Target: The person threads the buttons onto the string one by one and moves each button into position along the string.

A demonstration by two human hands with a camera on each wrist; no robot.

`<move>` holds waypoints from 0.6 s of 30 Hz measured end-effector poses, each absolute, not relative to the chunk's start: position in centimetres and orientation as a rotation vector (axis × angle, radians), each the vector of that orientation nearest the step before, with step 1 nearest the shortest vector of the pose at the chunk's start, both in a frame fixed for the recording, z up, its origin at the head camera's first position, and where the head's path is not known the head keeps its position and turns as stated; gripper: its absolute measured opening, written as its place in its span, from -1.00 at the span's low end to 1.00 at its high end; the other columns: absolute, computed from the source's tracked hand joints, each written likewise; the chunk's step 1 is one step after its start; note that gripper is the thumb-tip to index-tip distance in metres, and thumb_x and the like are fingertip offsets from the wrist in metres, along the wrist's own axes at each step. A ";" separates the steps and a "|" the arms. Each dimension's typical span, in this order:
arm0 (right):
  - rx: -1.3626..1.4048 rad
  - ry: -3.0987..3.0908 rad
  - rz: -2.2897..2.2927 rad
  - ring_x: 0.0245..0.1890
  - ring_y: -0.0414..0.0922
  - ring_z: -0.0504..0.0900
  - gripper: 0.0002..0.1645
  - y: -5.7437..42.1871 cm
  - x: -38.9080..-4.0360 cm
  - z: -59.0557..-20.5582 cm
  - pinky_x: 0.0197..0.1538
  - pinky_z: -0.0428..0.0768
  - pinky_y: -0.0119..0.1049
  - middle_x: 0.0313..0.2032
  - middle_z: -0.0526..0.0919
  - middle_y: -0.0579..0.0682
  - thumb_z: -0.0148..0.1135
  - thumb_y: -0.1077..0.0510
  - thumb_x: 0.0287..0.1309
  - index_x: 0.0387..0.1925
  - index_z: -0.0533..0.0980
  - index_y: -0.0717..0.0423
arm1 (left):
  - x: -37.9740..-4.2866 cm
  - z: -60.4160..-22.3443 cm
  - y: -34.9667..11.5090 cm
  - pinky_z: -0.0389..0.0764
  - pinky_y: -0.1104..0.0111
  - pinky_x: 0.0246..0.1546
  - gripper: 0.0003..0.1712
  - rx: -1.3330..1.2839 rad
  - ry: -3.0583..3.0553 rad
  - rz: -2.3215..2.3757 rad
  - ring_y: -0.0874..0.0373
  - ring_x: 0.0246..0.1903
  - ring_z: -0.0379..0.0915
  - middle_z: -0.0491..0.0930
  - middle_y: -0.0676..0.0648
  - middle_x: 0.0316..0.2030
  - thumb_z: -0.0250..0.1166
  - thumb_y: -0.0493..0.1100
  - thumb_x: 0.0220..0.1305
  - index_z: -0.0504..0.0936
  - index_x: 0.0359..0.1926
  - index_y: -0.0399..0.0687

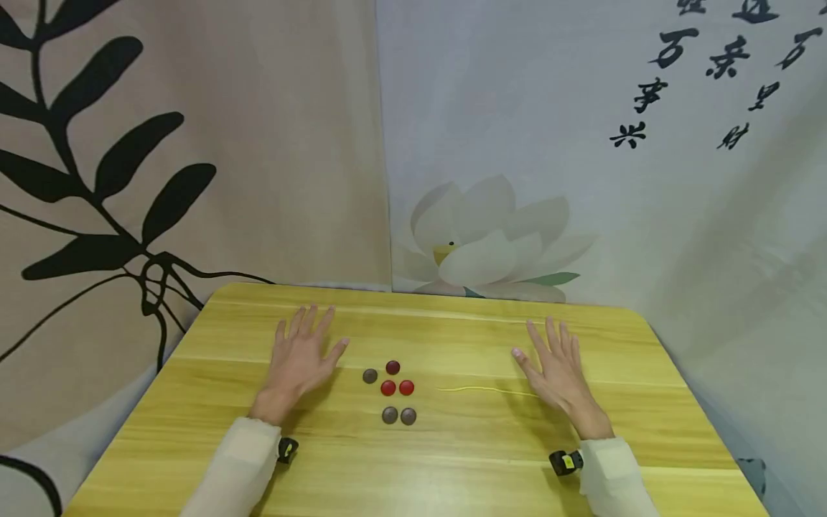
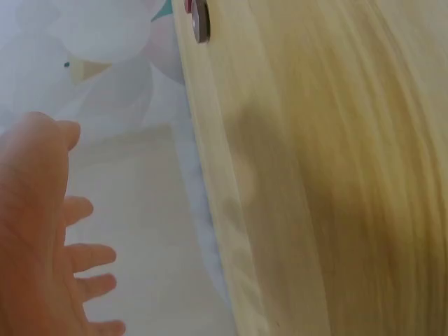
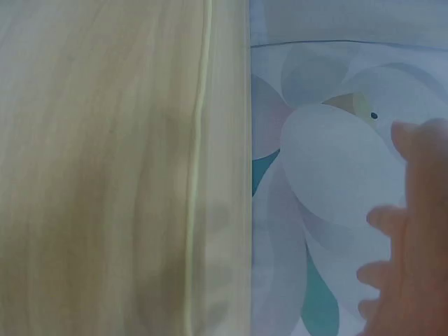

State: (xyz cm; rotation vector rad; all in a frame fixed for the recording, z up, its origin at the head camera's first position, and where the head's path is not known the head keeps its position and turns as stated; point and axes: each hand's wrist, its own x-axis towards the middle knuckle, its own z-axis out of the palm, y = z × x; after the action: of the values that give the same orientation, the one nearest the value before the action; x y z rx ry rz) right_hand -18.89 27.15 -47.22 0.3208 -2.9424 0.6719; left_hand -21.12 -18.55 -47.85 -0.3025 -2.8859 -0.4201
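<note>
My left hand [image 1: 300, 362] is spread, fingers straight, over the left of the table and left of a small group of round beads or discs. Three are grey-brown: one [image 1: 370, 375] at the upper left, and a pair [image 1: 389, 415] side by side nearest me. Two bright red ones [image 1: 406, 388] lie in the middle, with a dark red one [image 1: 393, 367] behind. A thin yellow cord [image 1: 484, 388] stretches sideways, its right end hidden by my right hand [image 1: 561, 373], also spread. Both hands hold nothing. The left wrist view catches one disc's grey edge [image 2: 201, 21].
The wood-grain table [image 1: 478, 459] ends at a cloth backdrop [image 1: 310, 143] with a black plant print, beside a paler one [image 1: 504, 108] with a lotus and black characters. Dark devices with straps [image 1: 566, 462] sit at both wrists. A black curved strip [image 1: 32, 474] shows lower left.
</note>
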 end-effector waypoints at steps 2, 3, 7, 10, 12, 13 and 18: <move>0.340 -2.947 0.715 0.50 0.34 -0.40 -0.15 27.0 -18.9 -47.3 0.41 -0.44 0.29 0.52 -0.27 0.35 -0.14 -0.27 0.47 0.55 -0.01 0.11 | -21.3 -47.9 -18.0 -0.12 -0.28 0.37 -0.13 -0.317 -2.886 -0.444 -0.31 0.47 -0.10 0.07 -0.35 0.47 -0.10 0.39 0.42 0.08 0.54 0.02; 0.352 -2.951 0.738 0.50 0.36 -0.39 -0.16 27.0 -19.0 -47.4 0.41 -0.44 0.31 0.52 -0.27 0.36 -0.14 -0.26 0.47 0.55 -0.01 0.11 | -21.4 -47.9 -17.8 -0.08 -0.27 0.37 -0.13 -0.323 -2.887 -0.453 -0.31 0.46 -0.06 0.09 -0.35 0.47 -0.08 0.39 0.42 0.08 0.54 0.03; 0.412 -2.964 0.826 0.48 0.42 -0.24 -0.18 26.7 -19.1 -47.7 0.37 -0.33 0.39 0.50 -0.17 0.41 -0.11 -0.21 0.48 0.53 0.01 0.16 | -21.7 -48.0 -16.9 0.04 -0.25 0.34 -0.13 -0.360 -2.898 -0.503 -0.32 0.40 0.06 0.18 -0.35 0.43 -0.06 0.39 0.41 0.08 0.55 0.06; 0.451 -2.995 0.866 0.45 0.43 -0.13 -0.16 26.2 -19.3 -48.2 0.33 -0.21 0.44 0.49 -0.10 0.41 -0.09 -0.22 0.47 0.53 0.01 0.18 | -22.1 -48.2 -16.4 0.16 -0.23 0.29 -0.15 -0.404 -2.895 -0.550 -0.29 0.32 0.19 0.31 -0.31 0.35 -0.02 0.37 0.41 0.12 0.53 0.07; 0.465 -3.010 0.881 0.44 0.45 -0.08 -0.14 25.8 -19.4 -48.4 0.31 -0.16 0.47 0.48 -0.04 0.40 -0.08 -0.24 0.46 0.53 0.02 0.17 | -22.3 -48.4 -16.1 0.22 -0.21 0.25 -0.18 -0.438 -2.888 -0.603 -0.24 0.26 0.26 0.39 -0.28 0.28 0.04 0.34 0.40 0.17 0.51 0.06; 0.471 -3.016 0.884 0.43 0.46 -0.05 -0.14 25.6 -19.4 -48.6 0.30 -0.13 0.47 0.48 -0.01 0.40 -0.07 -0.25 0.45 0.53 0.02 0.16 | -22.4 -48.5 -15.9 0.24 -0.19 0.23 -0.20 -0.455 -2.886 -0.630 -0.23 0.24 0.28 0.41 -0.27 0.26 0.06 0.32 0.40 0.20 0.50 0.06; 0.503 -3.003 0.931 0.40 0.39 0.08 -0.14 24.7 -19.4 -48.9 0.31 -0.06 0.44 0.41 0.17 0.36 0.04 -0.25 0.40 0.51 0.11 0.11 | -22.9 -49.2 -15.3 0.22 -0.22 0.25 -0.26 -0.530 -2.893 -0.800 -0.24 0.22 0.31 0.46 -0.29 0.21 0.16 0.23 0.39 0.31 0.44 -0.02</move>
State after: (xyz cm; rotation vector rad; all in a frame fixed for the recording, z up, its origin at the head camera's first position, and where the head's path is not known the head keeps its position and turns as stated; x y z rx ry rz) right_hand -19.43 24.72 -48.85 0.5032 -3.0032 0.9312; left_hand -22.86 -15.28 -49.16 -0.5299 -2.8934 -0.8003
